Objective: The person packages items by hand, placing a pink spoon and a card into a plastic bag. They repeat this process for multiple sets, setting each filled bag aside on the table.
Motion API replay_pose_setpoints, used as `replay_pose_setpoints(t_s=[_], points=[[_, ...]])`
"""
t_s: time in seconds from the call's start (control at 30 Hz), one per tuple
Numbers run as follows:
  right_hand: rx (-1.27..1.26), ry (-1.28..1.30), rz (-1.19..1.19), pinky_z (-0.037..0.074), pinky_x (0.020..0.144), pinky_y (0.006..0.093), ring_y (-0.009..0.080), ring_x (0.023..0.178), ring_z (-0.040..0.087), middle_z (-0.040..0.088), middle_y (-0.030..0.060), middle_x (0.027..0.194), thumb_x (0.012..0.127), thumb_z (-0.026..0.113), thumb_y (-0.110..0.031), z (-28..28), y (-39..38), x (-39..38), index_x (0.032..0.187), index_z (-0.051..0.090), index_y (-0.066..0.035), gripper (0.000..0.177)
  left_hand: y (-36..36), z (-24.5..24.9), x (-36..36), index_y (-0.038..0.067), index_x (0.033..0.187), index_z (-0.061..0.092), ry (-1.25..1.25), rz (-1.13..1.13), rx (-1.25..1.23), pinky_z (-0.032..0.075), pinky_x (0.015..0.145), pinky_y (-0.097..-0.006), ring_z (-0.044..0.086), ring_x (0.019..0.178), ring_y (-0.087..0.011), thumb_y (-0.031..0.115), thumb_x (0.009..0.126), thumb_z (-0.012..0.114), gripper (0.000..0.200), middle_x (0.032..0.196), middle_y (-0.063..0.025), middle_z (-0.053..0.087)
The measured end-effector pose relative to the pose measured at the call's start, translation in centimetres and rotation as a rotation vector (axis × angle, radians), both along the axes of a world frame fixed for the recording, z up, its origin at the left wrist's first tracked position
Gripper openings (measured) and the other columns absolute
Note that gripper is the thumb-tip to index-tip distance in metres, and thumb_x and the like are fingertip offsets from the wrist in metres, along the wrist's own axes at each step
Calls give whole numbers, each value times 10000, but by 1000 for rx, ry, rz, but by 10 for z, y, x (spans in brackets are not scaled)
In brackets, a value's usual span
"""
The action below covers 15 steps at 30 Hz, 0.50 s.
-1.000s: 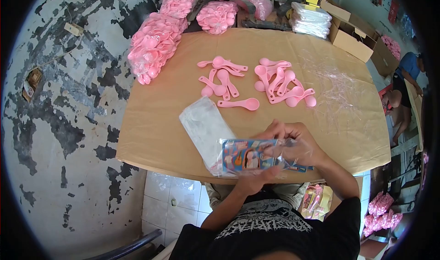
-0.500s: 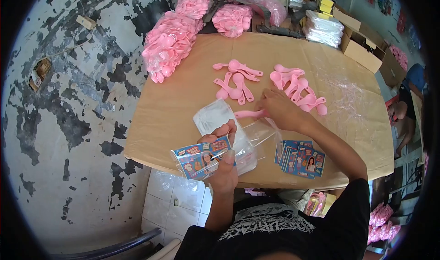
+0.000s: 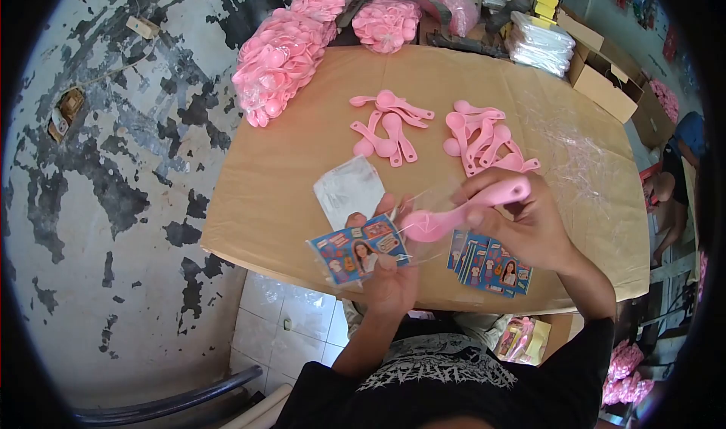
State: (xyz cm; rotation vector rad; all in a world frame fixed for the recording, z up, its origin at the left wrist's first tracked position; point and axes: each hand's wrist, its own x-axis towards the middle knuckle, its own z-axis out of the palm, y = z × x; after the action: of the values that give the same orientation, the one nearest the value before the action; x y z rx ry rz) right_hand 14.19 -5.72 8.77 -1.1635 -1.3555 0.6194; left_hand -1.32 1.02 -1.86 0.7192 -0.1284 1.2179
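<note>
My left hand (image 3: 392, 284) grips a clear plastic bag (image 3: 440, 196) together with a blue printed card (image 3: 352, 257), which seems to be inside the bag. In my right hand (image 3: 535, 229) is a pink scoop-like spoon (image 3: 432, 225), held by its handle, bowl pointing left. The bowl is at the bag's mouth and looks partly behind the film. Under my right hand lies a fan of blue cards (image 3: 495, 269). A stack of clear bags (image 3: 349, 189) rests just beyond my left hand. Loose pink spoons (image 3: 393, 130) lie further back, with a second group (image 3: 484, 138) to the right.
Bulging bags of pink spoons (image 3: 280, 66) stand at the table's back left. Packs of clear film (image 3: 538, 45) and an open cardboard box (image 3: 605, 85) are back right. Plastic scraps (image 3: 571, 161) lie on the brown table top (image 3: 272, 202). Another person (image 3: 669, 179) sits far right.
My right hand has lifted the pink spoon off the table and brought it toward me to the bag's mouth. The left hand has shifted slightly right with the bag and card.
</note>
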Motion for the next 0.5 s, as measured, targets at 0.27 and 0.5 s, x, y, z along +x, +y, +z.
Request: replay_pose_setpoints(t_s=[0.27, 0.5], points=[[114, -417, -59, 322, 472, 189, 22, 561, 506, 676, 26, 753, 846, 693, -43, 39, -11, 7, 1023, 652, -4, 186, -22, 12, 14, 166, 1490, 194, -113, -356, -423, 265, 1173, -446, 259, 1419, -300, 405, 825, 702, 870, 1548, -140, 204], [-74, -531, -203, 326, 455, 232, 60, 507, 457, 620, 31, 672, 824, 706, -75, 62, -31, 3, 848, 647, -16, 86, -18, 37, 12, -16, 1431, 278, 817, 387, 744, 344, 1064, -382, 472, 1234, -310, 202, 761, 807, 881, 1342, -185, 460]])
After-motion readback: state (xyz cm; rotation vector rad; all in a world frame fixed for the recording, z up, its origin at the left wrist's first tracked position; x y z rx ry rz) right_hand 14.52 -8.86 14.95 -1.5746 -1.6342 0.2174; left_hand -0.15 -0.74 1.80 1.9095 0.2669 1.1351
